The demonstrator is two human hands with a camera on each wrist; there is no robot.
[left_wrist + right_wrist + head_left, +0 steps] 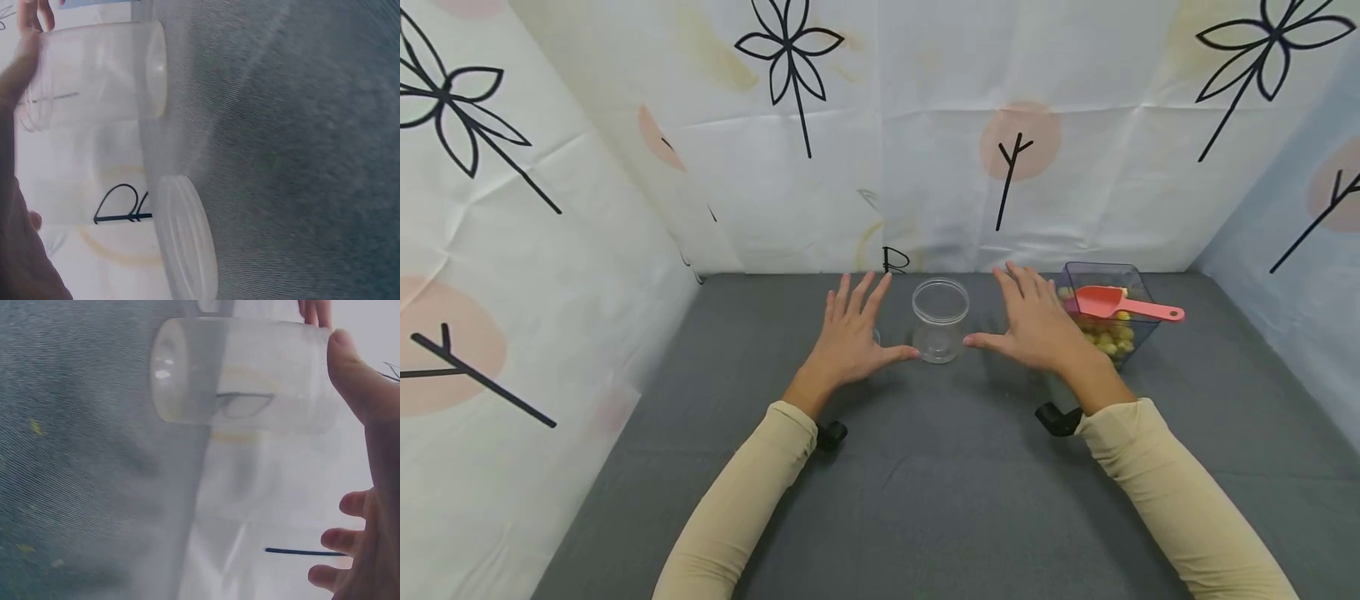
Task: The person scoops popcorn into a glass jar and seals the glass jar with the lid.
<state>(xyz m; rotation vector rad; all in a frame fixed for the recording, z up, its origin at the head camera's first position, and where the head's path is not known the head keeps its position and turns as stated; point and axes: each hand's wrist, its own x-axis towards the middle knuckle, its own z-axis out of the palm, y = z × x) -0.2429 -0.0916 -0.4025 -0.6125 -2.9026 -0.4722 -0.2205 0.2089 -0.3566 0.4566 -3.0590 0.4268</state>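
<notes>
A clear, empty plastic jar (940,321) stands upright on the grey table between the two hands. My left hand (853,342) is at its left side with fingers spread, the thumb tip right by the jar's wall. On the other side, my right hand (1033,321) is also spread, its thumb pointing at the jar. Neither hand's fingers curl round anything. A round clear lid (187,240) lies on the table left of the jar, mostly hidden behind the left hand in the head view.
Behind the right hand stands a clear bin (1101,268) of yellow popcorn-like pieces (1108,340), a pink scoop (1101,302) lying across it. Small yellow crumbs (36,428) dot the table. A white patterned cloth wall (932,192) borders the table's back and sides.
</notes>
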